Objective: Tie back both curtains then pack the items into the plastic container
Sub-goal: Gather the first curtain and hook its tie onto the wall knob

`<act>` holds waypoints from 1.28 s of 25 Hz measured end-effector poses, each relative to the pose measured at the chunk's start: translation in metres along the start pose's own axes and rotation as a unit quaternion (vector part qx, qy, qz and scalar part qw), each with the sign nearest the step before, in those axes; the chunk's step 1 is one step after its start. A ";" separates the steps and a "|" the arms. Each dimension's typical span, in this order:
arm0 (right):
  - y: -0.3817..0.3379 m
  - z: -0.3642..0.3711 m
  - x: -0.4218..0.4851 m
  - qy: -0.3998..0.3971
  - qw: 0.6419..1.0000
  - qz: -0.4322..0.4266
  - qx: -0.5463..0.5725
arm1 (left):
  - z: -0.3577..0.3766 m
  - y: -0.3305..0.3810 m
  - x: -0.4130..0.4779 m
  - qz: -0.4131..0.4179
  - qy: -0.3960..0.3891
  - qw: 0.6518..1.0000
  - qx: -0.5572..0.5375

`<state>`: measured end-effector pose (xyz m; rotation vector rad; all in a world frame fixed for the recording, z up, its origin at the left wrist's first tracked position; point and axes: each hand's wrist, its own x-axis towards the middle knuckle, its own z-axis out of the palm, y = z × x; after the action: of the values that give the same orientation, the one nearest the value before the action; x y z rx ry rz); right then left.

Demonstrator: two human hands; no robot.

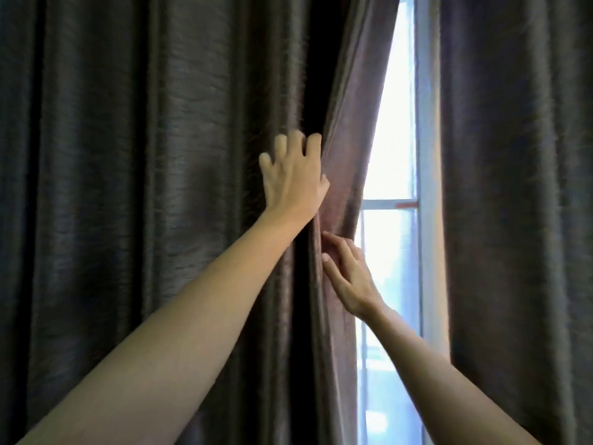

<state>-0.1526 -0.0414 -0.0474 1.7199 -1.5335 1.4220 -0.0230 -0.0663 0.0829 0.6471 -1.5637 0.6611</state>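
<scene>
Left curtain (144,155): a dark grey-brown, ribbed drape is hanging across the view from 7 o'clock up to 12 o'clock. Its inner edge is being pulled aside and is folding back near the centre, showing a paler brown lining.

Right curtain (519,187): a matching dark drape is hanging straight down the 3 o'clock side, well apart from both hands.

Window (394,139): bright daylight is showing through a narrow gap between the two curtains, running from 1 o'clock down to 5 o'clock. A pale crossbar (390,203) is crossing the glass at about 3 o'clock from the centre.

Left hand (293,181): it is sitting just above the centre, toward 12 o'clock, and is gripping the left curtain's folded edge. The fingers (282,144) are curling, spread apart, over the front of the cloth, and the thumb is pressing on the lining side.

Right hand (351,277): it is reaching in at 4 o'clock from the centre, below the left hand. The fingers (337,242) are lying nearly straight and close together, their tips touching the same curtain's edge. I cannot tell whether any cloth is caught between thumb and fingers.

Forearms: both bare arms are stretching up from 7 o'clock and 5 o'clock.
</scene>
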 end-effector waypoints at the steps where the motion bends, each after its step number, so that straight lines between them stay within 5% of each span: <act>1: -0.001 0.014 0.006 0.010 1.000 -0.019 0.014 | 0.001 -0.013 0.000 -0.028 -0.016 0.999 0.008; 4: -0.009 0.058 0.022 0.032 0.996 -0.035 0.073 | 0.006 -0.049 0.006 -0.115 -0.063 0.989 -0.066; 7: -0.022 0.093 0.038 0.021 0.993 -0.050 0.107 | 0.010 -0.081 0.011 -0.113 -0.053 0.984 -0.124; 11: -0.049 0.130 0.061 -0.001 0.984 -0.070 0.161 | 0.001 -0.120 0.014 -0.049 -0.012 0.997 -0.063; 18: -0.109 0.219 0.091 -0.054 0.968 -0.089 0.228 | -0.015 -0.220 0.016 -0.097 -0.049 0.994 0.016; 25: -0.164 0.307 0.126 -0.078 0.961 -0.101 0.245 | -0.018 -0.326 0.020 -0.063 0.009 0.989 0.131; 32: -0.211 0.388 0.154 -0.093 0.960 -0.098 0.246 | -0.014 -0.433 0.022 -0.200 -0.012 0.977 0.067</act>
<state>0.1719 -0.3751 0.0029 2.2811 -1.1045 1.6710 0.3030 -0.3501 0.1248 1.0407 -1.3620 0.4568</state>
